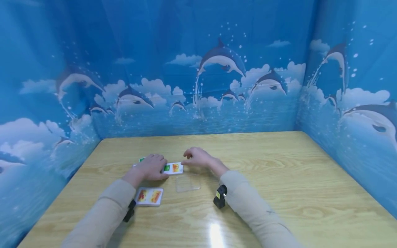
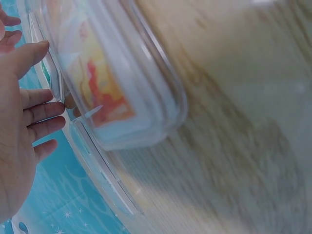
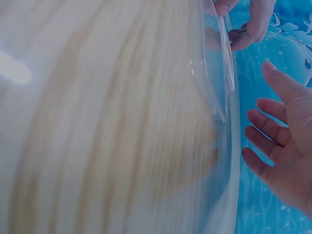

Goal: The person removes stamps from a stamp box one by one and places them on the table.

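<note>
Head view: boxed stack (image 1: 149, 196) lay at seven o'clock from the card (image 1: 173, 168), clear plastic piece (image 1: 187, 184) at four. Card was judged light, stiff, slippery, best gripped by its edges. Left hand (image 1: 151, 167) at nine: fingers straight, thumb apart. Right hand (image 1: 199, 158) at two: fingers loosely apart. Left wrist view alone showed the stack's layered clear side.

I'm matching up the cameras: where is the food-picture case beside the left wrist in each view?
Head: the food-picture case lies lower left of centre, below the left hand.
Left wrist: it looms large, upper left of centre.
Right wrist: not in it.
Shared landmark: the blue backdrop.
</note>
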Tool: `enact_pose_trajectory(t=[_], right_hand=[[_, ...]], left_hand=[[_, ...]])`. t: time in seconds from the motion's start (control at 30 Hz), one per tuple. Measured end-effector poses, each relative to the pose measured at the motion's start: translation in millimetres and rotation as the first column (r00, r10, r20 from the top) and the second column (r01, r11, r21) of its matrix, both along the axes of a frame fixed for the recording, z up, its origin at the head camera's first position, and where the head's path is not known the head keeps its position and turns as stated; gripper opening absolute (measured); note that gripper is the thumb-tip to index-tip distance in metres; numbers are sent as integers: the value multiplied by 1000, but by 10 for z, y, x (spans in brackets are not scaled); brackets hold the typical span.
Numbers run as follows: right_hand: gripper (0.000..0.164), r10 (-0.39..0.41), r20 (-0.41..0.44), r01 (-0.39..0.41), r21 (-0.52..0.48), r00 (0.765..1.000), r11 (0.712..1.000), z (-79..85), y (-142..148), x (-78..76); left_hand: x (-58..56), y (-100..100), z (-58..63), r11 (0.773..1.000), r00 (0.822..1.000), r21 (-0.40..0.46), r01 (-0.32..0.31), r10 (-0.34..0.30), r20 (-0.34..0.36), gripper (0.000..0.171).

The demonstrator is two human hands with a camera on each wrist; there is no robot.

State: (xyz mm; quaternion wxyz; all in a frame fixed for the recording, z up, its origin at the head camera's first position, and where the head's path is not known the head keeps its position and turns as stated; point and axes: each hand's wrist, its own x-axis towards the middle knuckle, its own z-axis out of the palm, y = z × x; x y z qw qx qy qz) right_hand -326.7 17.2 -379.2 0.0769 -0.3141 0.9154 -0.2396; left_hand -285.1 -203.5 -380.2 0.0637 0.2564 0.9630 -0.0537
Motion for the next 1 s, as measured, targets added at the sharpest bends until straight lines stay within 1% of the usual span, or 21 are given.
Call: enact_pose_trajectory(t=[0.1, 0.23, 0.33, 0.47, 0.6, 0.73, 1.0], right_hand=[[45, -9, 15, 10, -38, 1000, 999, -12, -22, -6], [44, -10, 32, 13, -83, 999, 996, -31, -55, -12], [44, -13, 67, 20, -110, 998, 994, -48, -77, -16], [45, -29, 135, 46, -128, 990, 991, -88, -95, -25], [46, -37, 171, 58, -122, 985, 991, -132, -117, -33], [45, -29, 176, 49, -109, 984, 993, -166, -147, -41], [46, -53, 170, 67, -81, 984, 994, -183, -197, -27]], left_hand=[[0, 6, 1, 1000, 1000, -4, 0, 0, -3, 64], [10, 24, 23, 1000, 1000, -11, -18, 18, 6, 65], [11, 35, 42, 1000, 1000, -7, -24, 24, 12, 64], [0, 40, 47, 1000, 1000, -5, -12, 12, 6, 62], [-12, 36, 24, 1000, 1000, -7, -9, 9, 5, 62], [-14, 21, -1, 1000, 1000, -7, -14, 14, 1, 63], [28, 4, 8, 1000, 1000, 5, 16, -15, -11, 60]])
